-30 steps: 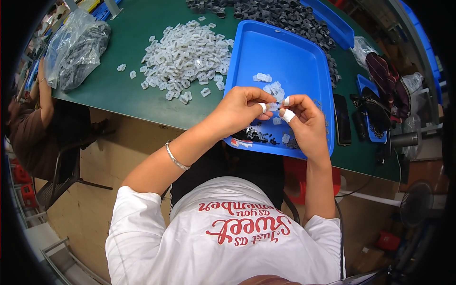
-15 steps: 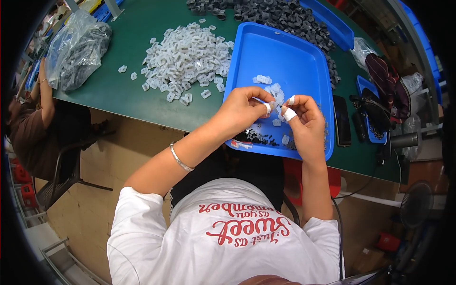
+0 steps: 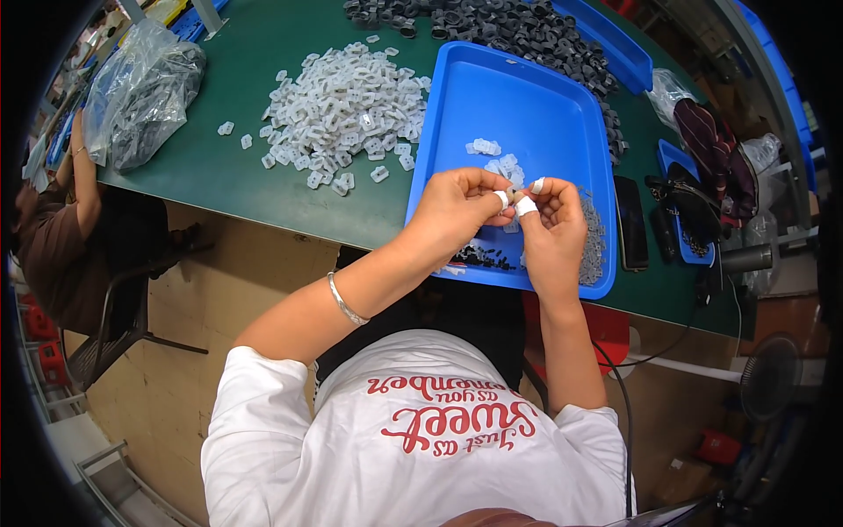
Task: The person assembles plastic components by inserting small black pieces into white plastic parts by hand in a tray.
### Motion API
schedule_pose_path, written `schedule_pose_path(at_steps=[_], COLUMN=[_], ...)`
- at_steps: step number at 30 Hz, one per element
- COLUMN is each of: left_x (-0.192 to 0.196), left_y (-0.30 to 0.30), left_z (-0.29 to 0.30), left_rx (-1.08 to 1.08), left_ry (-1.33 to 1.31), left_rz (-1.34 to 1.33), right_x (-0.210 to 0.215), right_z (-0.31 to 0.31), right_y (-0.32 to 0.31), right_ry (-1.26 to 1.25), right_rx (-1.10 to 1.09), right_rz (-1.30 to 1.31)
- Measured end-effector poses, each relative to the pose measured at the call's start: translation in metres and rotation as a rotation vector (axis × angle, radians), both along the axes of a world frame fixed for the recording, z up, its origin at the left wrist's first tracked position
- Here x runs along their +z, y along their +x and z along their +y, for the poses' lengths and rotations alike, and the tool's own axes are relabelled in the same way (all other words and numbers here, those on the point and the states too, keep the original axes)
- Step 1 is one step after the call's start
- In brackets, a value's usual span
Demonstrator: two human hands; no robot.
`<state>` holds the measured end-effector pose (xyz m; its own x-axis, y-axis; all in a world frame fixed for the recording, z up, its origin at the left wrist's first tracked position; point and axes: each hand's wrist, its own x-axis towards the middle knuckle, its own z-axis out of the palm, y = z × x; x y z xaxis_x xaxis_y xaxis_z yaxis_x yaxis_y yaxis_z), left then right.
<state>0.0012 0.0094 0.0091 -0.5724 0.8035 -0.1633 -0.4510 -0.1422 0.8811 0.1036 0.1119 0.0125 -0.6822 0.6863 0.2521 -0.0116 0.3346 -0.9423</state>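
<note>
My left hand [image 3: 458, 209] and my right hand [image 3: 555, 230] meet over the blue tray [image 3: 465, 97], fingertips pinched together. Between them is something small, mostly covered by the fingers, so its kind does not show. White tape wraps both thumbs and a right finger. Under and behind the fingers lie several translucent white plastic pieces [image 3: 484, 147]. Small black parts [image 3: 479, 256] are heaped at the tray's near left, and small grey parts [image 3: 594, 246] line its right side by my right hand.
A large pile of white plastic pieces [image 3: 347, 105] covers the green table [image 3: 237, 171] left of the tray. Dark grey parts [image 3: 527, 35] are heaped behind it. A phone [image 3: 630, 224] lies at right, a clear plastic bag [image 3: 149, 97] at far left. Another person [image 3: 61, 228] sits at left.
My hands have come closer together, the right shifting slightly left and turning. More of the grey parts at the tray's right side now shows.
</note>
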Motion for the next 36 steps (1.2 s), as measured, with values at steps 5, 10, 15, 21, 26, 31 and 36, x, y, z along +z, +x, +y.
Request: schedule_pose_path(at_steps=[5, 10, 15, 21, 26, 31, 36], left_x=[0.0, -0.002, 0.002, 0.005, 0.018, 0.012, 0.012], left_y=[0.001, -0.002, -0.008, -0.02, -0.038, -0.043, -0.034], left_z=[-0.001, -0.001, -0.006, -0.008, -0.024, -0.027, -0.018], left_rx=[0.021, -0.004, -0.1, -0.061, 0.051, -0.002, -0.093], left_ry=[0.022, 0.071, 0.007, 0.007, 0.047, 0.072, -0.056], left_rz=[0.012, 0.019, 0.16, 0.189, 0.286, 0.239, 0.168], right_x=[0.0, 0.0, 0.02, 0.025, 0.017, 0.028, 0.027], right_z=[0.001, 0.005, 0.01, 0.006, 0.019, 0.032, 0.028], right_y=[-0.001, -0.002, 0.002, 0.002, 0.011, 0.031, 0.043], right_ry=[-0.2, -0.245, -0.302, -0.207, 0.118, 0.258, 0.408], right_rx=[0.074, 0.085, 0.147, 0.186, 0.164, 0.202, 0.235], right_rz=[0.106, 0.168, 0.029, -0.016, -0.204, -0.496, -0.601])
